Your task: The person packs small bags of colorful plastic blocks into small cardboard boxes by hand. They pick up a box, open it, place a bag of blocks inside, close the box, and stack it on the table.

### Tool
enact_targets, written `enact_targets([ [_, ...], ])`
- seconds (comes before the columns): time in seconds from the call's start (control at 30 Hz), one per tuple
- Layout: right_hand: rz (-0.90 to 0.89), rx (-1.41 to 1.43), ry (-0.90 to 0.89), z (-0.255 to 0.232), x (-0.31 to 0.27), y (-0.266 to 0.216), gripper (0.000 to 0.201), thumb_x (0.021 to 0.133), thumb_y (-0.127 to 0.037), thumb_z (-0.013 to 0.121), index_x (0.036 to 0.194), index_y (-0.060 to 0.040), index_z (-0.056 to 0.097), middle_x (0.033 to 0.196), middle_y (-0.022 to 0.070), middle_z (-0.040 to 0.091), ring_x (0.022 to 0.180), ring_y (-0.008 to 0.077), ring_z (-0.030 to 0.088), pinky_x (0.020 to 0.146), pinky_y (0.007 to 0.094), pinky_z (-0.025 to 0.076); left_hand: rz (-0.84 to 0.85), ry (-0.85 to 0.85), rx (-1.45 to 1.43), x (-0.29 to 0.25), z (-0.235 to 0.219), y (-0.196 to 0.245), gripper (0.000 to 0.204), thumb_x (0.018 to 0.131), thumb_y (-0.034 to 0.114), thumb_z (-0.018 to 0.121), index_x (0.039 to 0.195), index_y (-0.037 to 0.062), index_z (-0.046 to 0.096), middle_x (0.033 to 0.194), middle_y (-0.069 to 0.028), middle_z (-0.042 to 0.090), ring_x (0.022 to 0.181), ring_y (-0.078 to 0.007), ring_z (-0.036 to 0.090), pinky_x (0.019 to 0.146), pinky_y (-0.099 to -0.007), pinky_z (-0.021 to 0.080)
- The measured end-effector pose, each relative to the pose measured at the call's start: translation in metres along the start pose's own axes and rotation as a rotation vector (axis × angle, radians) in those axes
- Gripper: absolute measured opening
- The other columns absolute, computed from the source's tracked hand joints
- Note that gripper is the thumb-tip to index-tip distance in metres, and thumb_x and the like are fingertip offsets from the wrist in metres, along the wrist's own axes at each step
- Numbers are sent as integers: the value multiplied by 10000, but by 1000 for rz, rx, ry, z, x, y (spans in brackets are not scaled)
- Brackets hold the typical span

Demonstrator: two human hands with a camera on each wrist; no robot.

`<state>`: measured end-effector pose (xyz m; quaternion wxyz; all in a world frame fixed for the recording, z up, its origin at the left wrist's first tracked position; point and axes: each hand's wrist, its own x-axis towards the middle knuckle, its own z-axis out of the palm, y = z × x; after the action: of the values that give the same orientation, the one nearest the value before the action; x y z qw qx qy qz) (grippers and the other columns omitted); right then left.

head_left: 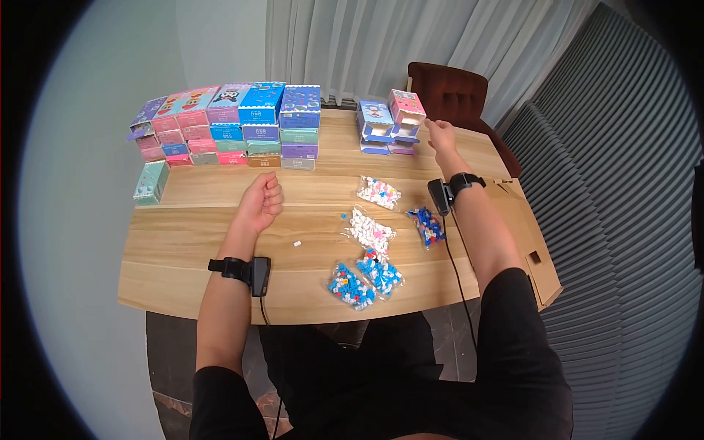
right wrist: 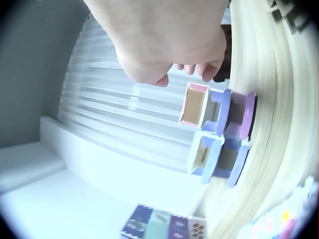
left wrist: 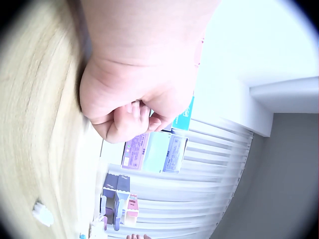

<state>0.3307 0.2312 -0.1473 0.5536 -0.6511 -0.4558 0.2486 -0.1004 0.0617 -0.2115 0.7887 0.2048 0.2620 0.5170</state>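
Note:
At the back right of the table, my right hand (head_left: 442,138) is beside a small group of stacked boxes, fingers loosely bent and holding nothing. A pink box (head_left: 408,104) is nearest to it, with a light blue box (head_left: 375,114) alongside; in the right wrist view the pink box's end (right wrist: 194,105) gapes toward the camera. My left hand (head_left: 262,202) rests on the tabletop with its fingers curled into the palm, as the left wrist view also shows. A small white piece (head_left: 297,243) lies to the right of that forearm.
Stacked colourful boxes (head_left: 227,121) fill the back left, and a teal box (head_left: 151,182) lies in front of them. Several clear bags of small bricks (head_left: 369,229) are spread over the middle and right. Flattened cardboard (head_left: 524,235) borders the right edge, with a brown chair (head_left: 449,92) behind.

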Motion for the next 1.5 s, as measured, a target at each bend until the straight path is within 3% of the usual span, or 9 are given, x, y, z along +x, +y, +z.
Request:
enact_targets([
  [0.13,-136,-234,-32,12,21,3,563,759,-299,721,1179,52,589,1135,188,655,1053,277,630,861,364,500,-4,19,-11,1,0,0,317,981,258,504,691,179,401,543,84,293,432,-40,253,360,-190,184],
  [0.23,-150,-364,-22,19,28,0,426,766,-258,735,1058,34,630,995,130,670,876,193,638,732,325,508,0,23,-31,3,-1,-1,314,978,262,514,697,176,404,545,83,295,434,-40,255,362,-189,187],
  [0.43,-87,-506,10,20,33,-5,216,760,-185,660,885,-14,699,837,166,699,787,292,682,757,375,521,-4,33,-33,2,0,-1,310,978,257,521,702,172,409,547,81,303,438,-38,263,364,-186,191],
  [0.77,-281,-197,334,-11,3,-57,278,804,-216,626,957,5,695,968,244,690,939,392,672,833,426,513,-5,0,-15,1,0,-3,292,984,247,511,720,159,425,560,78,315,453,-37,277,382,-186,209],
  [0.97,-462,354,-229,-31,-88,-79,83,929,-52,564,975,-7,617,828,29,650,698,76,596,609,236,486,-8,-116,28,3,-6,-1,199,994,255,503,851,117,524,677,38,451,536,-51,367,430,-186,268],
  [1.03,-579,255,-361,-28,-119,-76,72,930,-65,584,951,0,606,825,29,648,705,61,587,595,213,464,21,-166,102,2,-6,-4,171,993,262,508,988,98,554,811,6,532,640,-67,442,498,-192,327],
  [1.2,-352,268,-639,-6,-181,-58,56,922,-45,592,932,11,596,815,29,647,674,59,586,572,221,463,127,-323,464,-14,20,-16,492,975,305,558,1385,69,423,1276,-82,543,1052,-127,541,785,-252,441],
  [1.3,-252,344,-646,23,-200,-50,67,927,-42,583,950,20,594,813,35,650,662,59,594,564,227,471,88,-509,537,-11,19,-18,616,966,310,578,1460,51,315,1395,-94,465,1184,-148,508,893,-306,455],
  [1.5,-190,411,-756,47,-223,-59,171,948,-107,593,1055,26,585,884,58,669,765,80,632,650,223,501,7,-402,386,-17,19,-15,587,951,252,604,1424,15,349,1335,-100,523,1179,-184,560,975,-366,484],
])
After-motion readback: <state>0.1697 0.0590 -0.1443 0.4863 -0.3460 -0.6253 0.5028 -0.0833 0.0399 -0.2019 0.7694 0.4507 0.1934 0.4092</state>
